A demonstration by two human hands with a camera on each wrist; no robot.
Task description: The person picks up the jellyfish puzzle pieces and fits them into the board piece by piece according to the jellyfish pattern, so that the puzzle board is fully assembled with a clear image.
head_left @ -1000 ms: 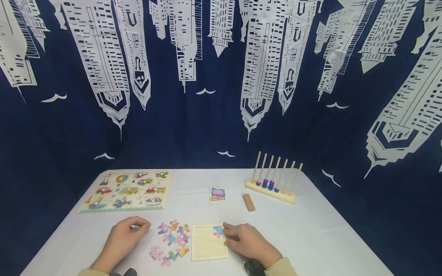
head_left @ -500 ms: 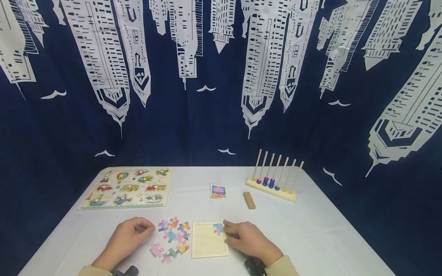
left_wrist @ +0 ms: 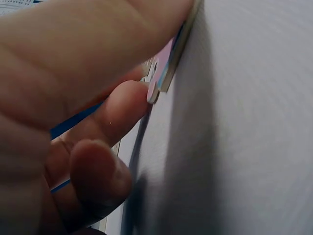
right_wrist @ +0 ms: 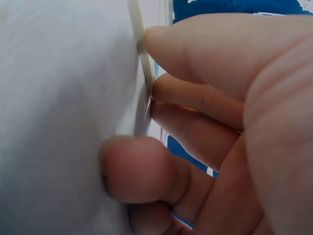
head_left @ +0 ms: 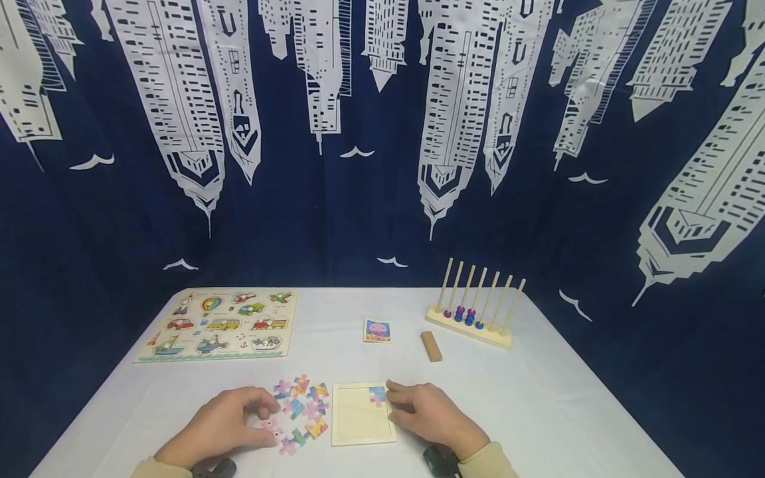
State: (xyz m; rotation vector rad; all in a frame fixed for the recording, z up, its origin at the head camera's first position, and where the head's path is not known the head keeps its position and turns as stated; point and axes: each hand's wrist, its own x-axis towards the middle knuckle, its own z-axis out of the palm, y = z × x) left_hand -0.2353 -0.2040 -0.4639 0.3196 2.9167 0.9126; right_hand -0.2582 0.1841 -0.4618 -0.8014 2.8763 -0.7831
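Noted L hand (head_left: 224, 425) low on white table (head_left: 538, 405), fingers curled, thumb and forefinger pinching pink puzzle piece (head_left: 271, 428) at near-left edge of loose pieces (head_left: 301, 401); L wrist view confirmed grip on piece (left_wrist: 164, 68), thin edge tilted up off cloth, fingertips (left_wrist: 124, 105) touching its lower corner. R hand (head_left: 427, 415) resting at right edge of small wooden puzzle tray (head_left: 358, 425), fingers bent, fingertips (right_wrist: 168, 90) pressed against tray rim (right_wrist: 139, 46) per R wrist view; held nothing lifted. One blue-pink piece (head_left: 378, 396) seated in tray's far-right corner, just beside R fingertips. Loose pieces scattered betw. both hands, left of tray, touching or nearly so. Farther back: vehicle peg puzzle board (head_left: 221, 325) at far left, small picture card (head_left: 377, 330) mid-table, wooden block (head_left: 431, 346) just right of card, peg rack w/ beads (head_left: 475, 318) far right. Dark blue skyline curtain (head_left: 335, 199) behind table.
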